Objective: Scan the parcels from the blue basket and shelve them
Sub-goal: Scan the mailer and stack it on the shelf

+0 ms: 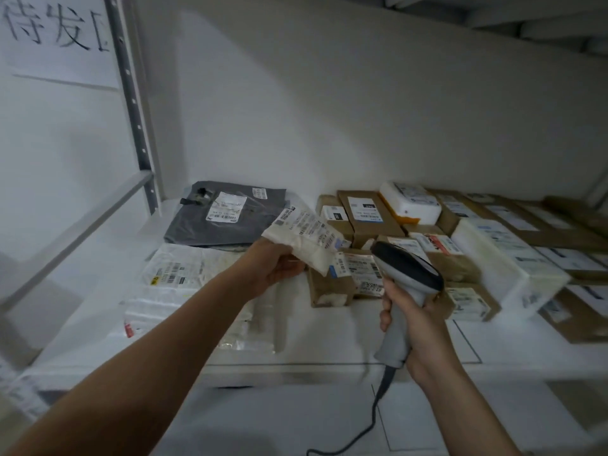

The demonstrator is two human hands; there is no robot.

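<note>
Head view, from my remote station. My left hand (273, 268) reaches forward over the white shelf (329, 340) and holds up a small white padded parcel (306, 238). Its fingers are curled round the parcel's lower left end. The parcel is tilted, with its printed barcode labels facing up and toward the camera.

My right hand (418, 320) grips a grey handheld barcode scanner (404, 278) with a black head. Its fingers are wrapped round the handle, and a dark coiled cable (371, 419) trails down from the base. The scanner head sits just beside the parcel, lower and to the right, and is apart from it. The blur leaves me unsure, but the head seems to be aimed at the labels.

Behind the parcel, a dark grey plastic mailer bag (227, 218) lies flat at the back left of the shelf. Clear plastic-wrapped packets (184, 274) lie in front of the bag. Brown cardboard boxes (368, 215) with white labels crowd the right half, alongside a long white foam box (503, 258). A paper sign with handwritten characters (56, 28) hangs at upper left, beside a perforated metal upright (131, 93).
</note>
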